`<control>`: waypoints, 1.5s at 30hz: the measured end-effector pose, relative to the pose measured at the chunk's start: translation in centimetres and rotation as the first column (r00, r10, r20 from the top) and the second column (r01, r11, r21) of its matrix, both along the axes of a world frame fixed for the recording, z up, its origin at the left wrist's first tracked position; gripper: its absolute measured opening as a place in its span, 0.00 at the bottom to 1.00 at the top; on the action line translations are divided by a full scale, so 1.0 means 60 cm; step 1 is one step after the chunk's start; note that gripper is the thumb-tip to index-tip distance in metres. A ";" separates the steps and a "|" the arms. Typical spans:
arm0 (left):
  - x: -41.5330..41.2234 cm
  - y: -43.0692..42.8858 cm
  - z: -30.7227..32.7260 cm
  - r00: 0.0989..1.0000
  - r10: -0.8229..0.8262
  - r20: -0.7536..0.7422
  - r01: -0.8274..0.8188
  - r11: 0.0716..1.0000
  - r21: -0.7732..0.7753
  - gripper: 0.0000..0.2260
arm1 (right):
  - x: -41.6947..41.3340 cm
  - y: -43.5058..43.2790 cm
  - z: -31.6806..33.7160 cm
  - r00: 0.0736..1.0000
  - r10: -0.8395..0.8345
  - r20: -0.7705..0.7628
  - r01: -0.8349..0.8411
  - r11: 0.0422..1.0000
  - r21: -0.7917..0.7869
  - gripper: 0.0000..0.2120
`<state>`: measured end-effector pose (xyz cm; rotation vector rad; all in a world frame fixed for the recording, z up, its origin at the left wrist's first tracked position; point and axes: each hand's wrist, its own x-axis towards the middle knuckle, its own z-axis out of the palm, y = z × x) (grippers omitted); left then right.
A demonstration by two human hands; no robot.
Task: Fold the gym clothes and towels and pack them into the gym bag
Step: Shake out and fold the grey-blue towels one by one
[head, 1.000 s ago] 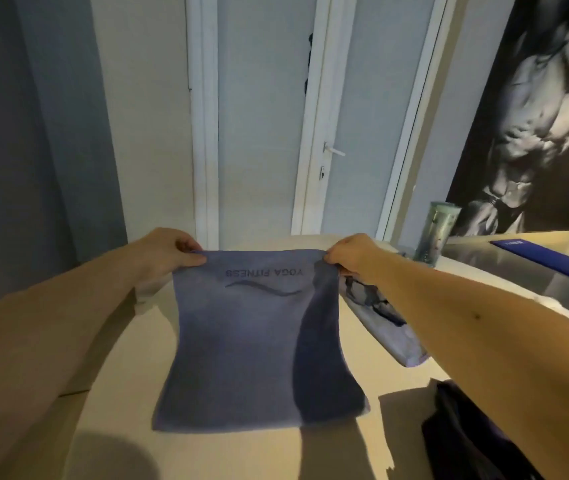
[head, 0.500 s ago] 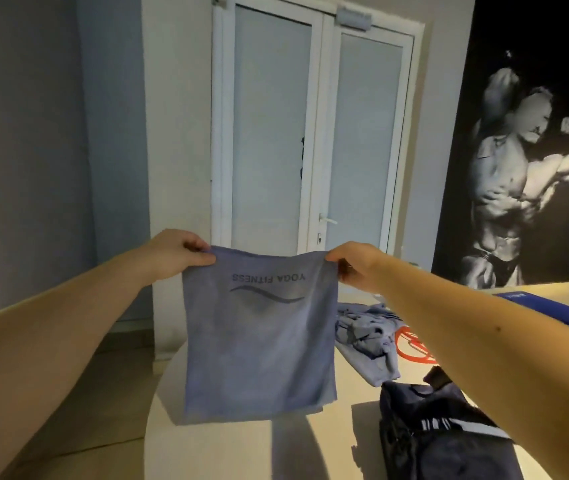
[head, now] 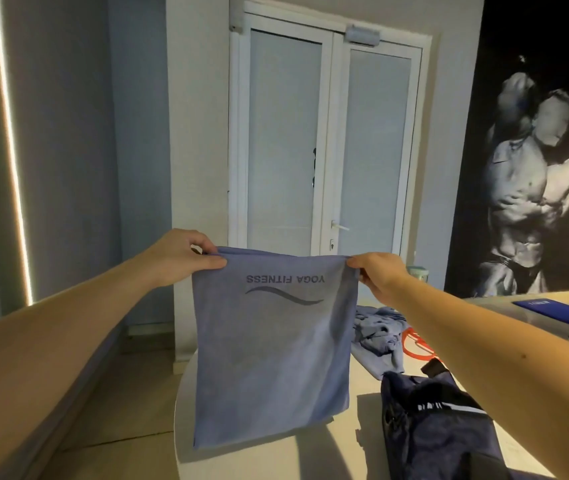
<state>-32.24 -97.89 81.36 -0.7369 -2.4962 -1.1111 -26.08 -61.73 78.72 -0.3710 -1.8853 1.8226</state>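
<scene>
Left hand [head: 180,256] and right hand [head: 378,275] pinch the blue towel's [head: 272,351] top corners, hanging over the table [head: 310,459]; navy gym bag [head: 438,434] (contents unseen) sits right, crumpled garment [head: 380,336] behind.

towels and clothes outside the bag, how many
2: the blue towel, pinched at its top corners by the left hand and right hand, and a crumpled garment on the table. More may hide behind the towel.

The pale round-edged table [head: 338,455] carries a navy gym bag [head: 438,431], a crumpled blue garment [head: 380,336] and an orange band [head: 418,355].
</scene>
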 end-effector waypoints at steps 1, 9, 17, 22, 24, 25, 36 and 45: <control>0.003 -0.001 -0.003 1.000 -0.004 0.001 0.004 1.000 0.010 0.06 | 0.003 -0.001 -0.002 1.000 -0.006 0.006 0.006 1.000 0.007 0.04; 0.011 -0.013 -0.017 1.000 -0.015 -0.024 0.014 1.000 -0.024 0.08 | 0.016 -0.006 -0.007 0.997 -0.012 0.080 0.006 0.997 0.079 0.04; 0.022 -0.019 -0.026 0.993 -0.052 -0.105 0.042 0.995 -0.089 0.07 | 0.022 -0.006 -0.015 0.996 0.042 0.074 -0.047 0.996 0.076 0.09; 0.022 -0.025 -0.037 0.990 -0.069 -0.126 0.048 0.985 -0.164 0.06 | 0.021 0.002 -0.016 0.994 0.084 0.063 -0.087 0.995 0.052 0.08; 0.021 -0.029 -0.040 0.981 -0.090 -0.172 0.048 0.972 -0.232 0.07 | 0.021 0.005 -0.015 0.994 0.089 0.059 -0.093 0.994 0.059 0.07; 0.022 -0.029 -0.040 0.979 -0.096 -0.182 0.053 0.972 -0.229 0.08 | 0.021 0.005 -0.014 0.995 0.087 0.057 -0.090 0.994 0.069 0.07; 0.040 -0.012 -0.043 0.990 -0.104 -0.094 0.100 0.994 -0.042 0.11 | 0.018 0.000 -0.018 0.997 0.050 0.067 -0.058 0.991 0.123 0.05; 0.049 -0.018 -0.045 0.994 -0.110 -0.019 0.107 0.987 -0.118 0.09 | 0.021 0.008 -0.024 0.997 0.044 0.059 -0.049 0.995 0.089 0.06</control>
